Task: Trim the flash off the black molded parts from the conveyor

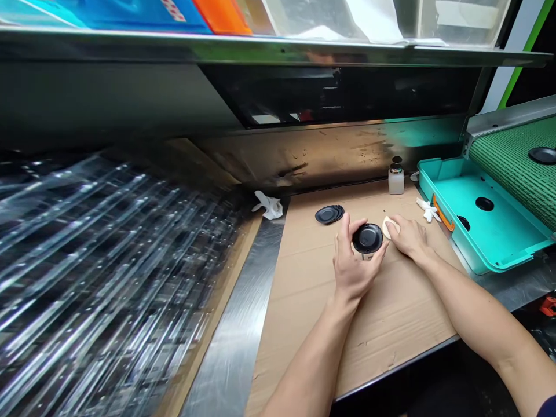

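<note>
My left hand (354, 269) grips a round black plastic part (368, 238) by its rim, its dished face turned up toward me. Just to the right, my right hand (407, 234) pinches a small cream-coloured pad (388, 227) close to the part's edge; whether the two touch I cannot tell. Behind my left hand, several similar black discs (329, 214) lie overlapped on the cardboard sheet (304, 289). A small translucent bottle with a black and metal top (396, 176) stands behind my right hand.
A teal tray (512, 255) on the right holds black round pieces (485, 204). Beyond it runs a green conveyor belt (504, 150) with a black disc (542, 155). Crumpled white wipes (268, 205) lie at the back. Blurred stacked clear plastic trays (99, 278) fill the left. A metal shelf edge (282, 52) hangs overhead.
</note>
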Demonstrator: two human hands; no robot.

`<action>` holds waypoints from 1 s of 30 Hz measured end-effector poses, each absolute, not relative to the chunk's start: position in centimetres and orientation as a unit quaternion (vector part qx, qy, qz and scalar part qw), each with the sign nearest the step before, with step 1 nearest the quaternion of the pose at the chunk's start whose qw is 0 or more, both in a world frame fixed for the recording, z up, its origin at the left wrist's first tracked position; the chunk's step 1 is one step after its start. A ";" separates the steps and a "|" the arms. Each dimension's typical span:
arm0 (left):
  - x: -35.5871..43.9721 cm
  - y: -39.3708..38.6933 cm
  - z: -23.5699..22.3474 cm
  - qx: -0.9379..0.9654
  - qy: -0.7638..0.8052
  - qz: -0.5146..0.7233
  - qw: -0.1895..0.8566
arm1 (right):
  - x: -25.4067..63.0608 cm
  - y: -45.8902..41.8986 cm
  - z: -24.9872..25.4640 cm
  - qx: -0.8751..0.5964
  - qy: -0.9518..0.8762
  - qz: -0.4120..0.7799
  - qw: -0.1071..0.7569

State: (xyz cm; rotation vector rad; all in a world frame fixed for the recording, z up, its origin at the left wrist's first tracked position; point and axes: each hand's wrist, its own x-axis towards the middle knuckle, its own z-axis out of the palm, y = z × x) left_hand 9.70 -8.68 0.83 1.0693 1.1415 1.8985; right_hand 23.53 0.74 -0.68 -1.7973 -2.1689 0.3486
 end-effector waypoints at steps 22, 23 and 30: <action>2.8 -3.3 -1.1 0.431 0.644 0.580 0.251 | 23.6 0.9 -0.5 -0.628 -0.752 0.134 0.151; 1.1 -2.1 -0.7 0.446 0.669 0.550 0.226 | 23.6 0.9 -0.5 -0.626 -0.752 0.136 0.152; -6.9 3.8 1.0 0.531 0.733 0.345 0.249 | 23.1 0.7 -1.0 -0.626 -0.753 0.140 0.146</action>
